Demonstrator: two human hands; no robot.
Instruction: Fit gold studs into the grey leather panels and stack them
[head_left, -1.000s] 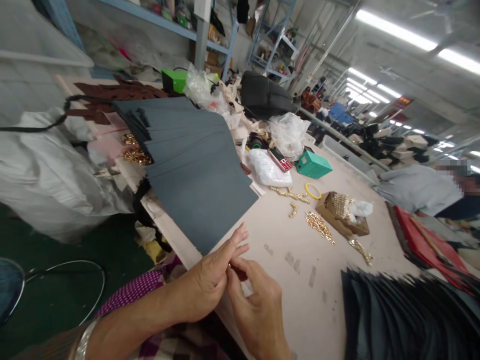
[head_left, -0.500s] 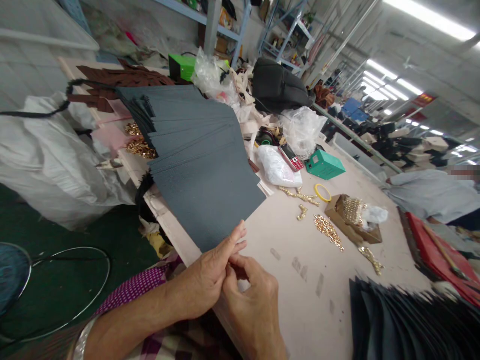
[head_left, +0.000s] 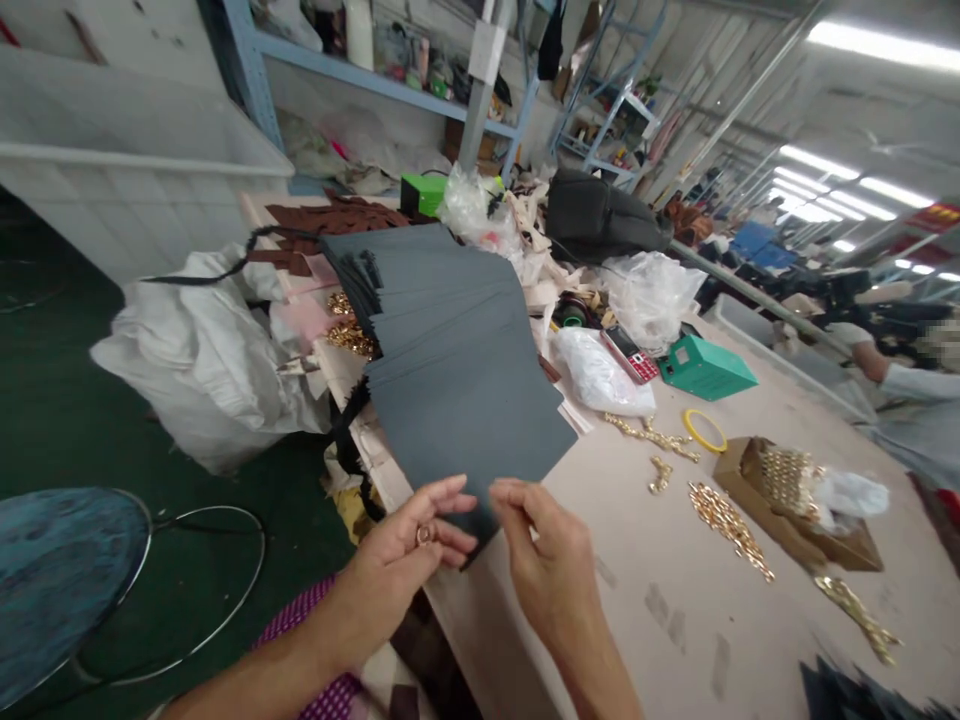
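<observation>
My left hand (head_left: 401,550) hovers over the near corner of the fanned dark grey sheets (head_left: 465,370). Its fingers are curved and apart, and a small gold ring-like piece (head_left: 425,535) shows at its fingers. Just to the right, my right hand (head_left: 547,550) has its thumb and fingertips pinched together; whatever is between them is too small to make out. The two hands are apart. Gold chain pieces (head_left: 727,525) lie on the pale table (head_left: 592,640) to the right of the hands.
A brown box (head_left: 795,500) of gold chain, a yellow tape ring (head_left: 704,430), a teal box (head_left: 709,367) and a red phone (head_left: 630,355) stand to the right. Dark pieces (head_left: 877,690) lie at lower right. Another person's arm (head_left: 870,360) shows at far right.
My hands were touching at the fingers and have now separated. The view has shifted, so the table's things appear farther right and lower.
</observation>
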